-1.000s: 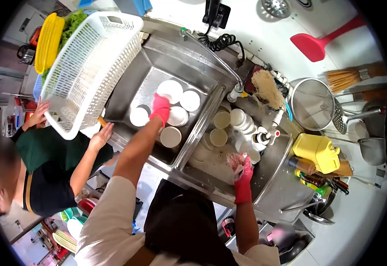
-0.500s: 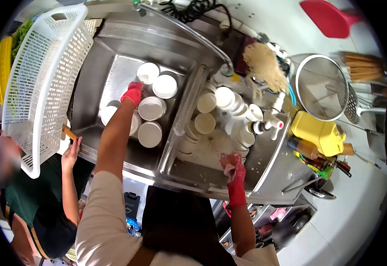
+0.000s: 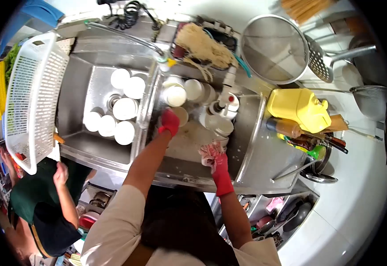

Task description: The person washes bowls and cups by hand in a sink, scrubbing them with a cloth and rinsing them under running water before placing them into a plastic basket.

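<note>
My left hand (image 3: 170, 123), in a red rubber glove, reaches into the right basin. It sits at the left edge of a white bowl (image 3: 182, 116), its fingers mostly hidden behind the back of the glove. Wet, crumpled cloth (image 3: 211, 153) with pinkish suds is bunched in my right hand (image 3: 220, 165), also red-gloved, low in the same basin. Stacks of white bowls (image 3: 195, 90) line the basin's back, and more bowls (image 3: 220, 126) lean along its right side. In the left basin stand several white bowls (image 3: 125, 109) around the drain.
A metal divider (image 3: 145, 106) separates the basins, with a faucet (image 3: 151, 46) above. At left stands a white plastic basket (image 3: 31, 102); a co-worker's hand (image 3: 61, 174) is below it. A yellow jug (image 3: 297, 106) and a large strainer (image 3: 275, 48) are at right.
My left hand has moved from the left basin across to the bowls in the right one. My right hand keeps the cloth low in the right basin. The view has shifted right.
</note>
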`<state>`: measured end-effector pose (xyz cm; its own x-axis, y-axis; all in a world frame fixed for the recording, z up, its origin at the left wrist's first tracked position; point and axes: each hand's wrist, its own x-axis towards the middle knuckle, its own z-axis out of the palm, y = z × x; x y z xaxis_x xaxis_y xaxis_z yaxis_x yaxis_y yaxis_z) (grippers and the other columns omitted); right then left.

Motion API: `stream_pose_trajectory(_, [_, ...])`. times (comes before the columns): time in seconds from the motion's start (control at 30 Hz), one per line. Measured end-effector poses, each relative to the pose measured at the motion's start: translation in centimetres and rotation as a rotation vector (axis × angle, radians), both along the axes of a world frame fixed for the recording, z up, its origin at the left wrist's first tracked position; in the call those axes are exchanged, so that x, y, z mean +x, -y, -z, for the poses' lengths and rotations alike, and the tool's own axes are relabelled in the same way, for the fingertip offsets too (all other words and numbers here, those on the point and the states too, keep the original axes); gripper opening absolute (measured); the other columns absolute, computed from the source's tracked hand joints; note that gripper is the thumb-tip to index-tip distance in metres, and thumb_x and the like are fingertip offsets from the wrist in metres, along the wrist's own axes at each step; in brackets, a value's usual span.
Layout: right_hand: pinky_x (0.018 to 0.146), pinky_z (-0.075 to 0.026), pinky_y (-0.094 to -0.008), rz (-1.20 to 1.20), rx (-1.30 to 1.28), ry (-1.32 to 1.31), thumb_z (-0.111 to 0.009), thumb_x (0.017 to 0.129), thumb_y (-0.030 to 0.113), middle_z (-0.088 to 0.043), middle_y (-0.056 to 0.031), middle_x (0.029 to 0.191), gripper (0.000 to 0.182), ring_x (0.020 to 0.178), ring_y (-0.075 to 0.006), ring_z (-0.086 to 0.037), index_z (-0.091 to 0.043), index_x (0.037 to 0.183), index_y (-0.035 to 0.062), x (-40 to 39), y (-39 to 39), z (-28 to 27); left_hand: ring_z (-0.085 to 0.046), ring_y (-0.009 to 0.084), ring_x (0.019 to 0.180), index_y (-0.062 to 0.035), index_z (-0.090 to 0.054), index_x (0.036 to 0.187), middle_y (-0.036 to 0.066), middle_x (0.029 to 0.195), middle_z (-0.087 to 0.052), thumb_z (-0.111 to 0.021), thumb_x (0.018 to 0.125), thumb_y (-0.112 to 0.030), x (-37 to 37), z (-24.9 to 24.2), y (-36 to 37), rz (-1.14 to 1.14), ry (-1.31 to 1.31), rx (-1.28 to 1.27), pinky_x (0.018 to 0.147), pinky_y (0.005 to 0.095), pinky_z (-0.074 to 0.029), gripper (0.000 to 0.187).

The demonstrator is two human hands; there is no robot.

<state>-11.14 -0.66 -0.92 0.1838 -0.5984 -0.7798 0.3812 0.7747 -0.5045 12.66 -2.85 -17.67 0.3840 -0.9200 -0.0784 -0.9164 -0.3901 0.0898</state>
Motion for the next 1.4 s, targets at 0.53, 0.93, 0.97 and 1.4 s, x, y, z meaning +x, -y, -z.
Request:
stream_pose_trajectory(0.53, [0.058, -0.046, -0.0242, -0.309, -0.083, -0.098, -0.050, 0.085, 0.030, -0.057, -0.0023, 0.092, 0.038, 0.077, -0.0119, -0.058, -0.045, 0.118, 0.0106, -1.7, 2.6, -3.5, -0.056, 0.0366, 0.074, -0.0068, -0.043, 0.106, 0.019, 0.084, -0.058, -0.042, 0.082, -0.016, -1.1, -13.6, 2.7, -0.059, -0.403, 0.038, 0.065, 0.0439, -0.044, 0.026])
stream_pose_trajectory(0.93, [0.084, -0.040, -0.0351, -0.711, -0.988, -0.648, -0.059, 0.076, 0.025, -0.049, -0.0174, 0.114, 0.057, 0.097, -0.0293, -0.052, -0.036, 0.124, 0.0041, 7.5, 4.8, -0.5, -0.052, 0.0141, 0.070, -0.0077, -0.039, 0.121, 0.008, 0.087, -0.056, -0.050, 0.084, -0.036, -5.5, -16.0, -1.8, -0.875, -1.469, -0.092, 0.057, 0.0257, -0.043, 0.048])
stream_pose_trajectory(0.97, [0.081, -0.042, -0.0371, -0.959, -0.995, -0.935, -0.055, 0.077, 0.029, -0.051, -0.0183, 0.110, 0.051, 0.094, -0.0309, -0.054, -0.041, 0.120, 0.0049, 7.9, 4.5, 0.6, -0.052, 0.0141, 0.070, -0.0077, -0.039, 0.121, 0.008, 0.087, -0.056, -0.050, 0.084, -0.036, -5.9, -15.7, -2.2, -0.881, -1.468, -0.101, 0.057, 0.0257, -0.043, 0.048])
stream_pose_trajectory(1.4, [0.076, -0.044, -0.0324, -1.514, -0.736, -0.552, -0.052, 0.077, 0.030, -0.060, -0.0126, 0.097, 0.024, 0.092, -0.0281, -0.056, -0.061, 0.092, 0.0141, 9.7, 6.1, 1.6, -0.056, 0.0281, 0.076, -0.0028, -0.059, 0.097, 0.020, 0.084, -0.059, -0.055, 0.080, -0.033, -4.8, -14.5, -2.8, -0.584, -1.277, -0.225, 0.070, 0.0323, -0.045, 0.035])
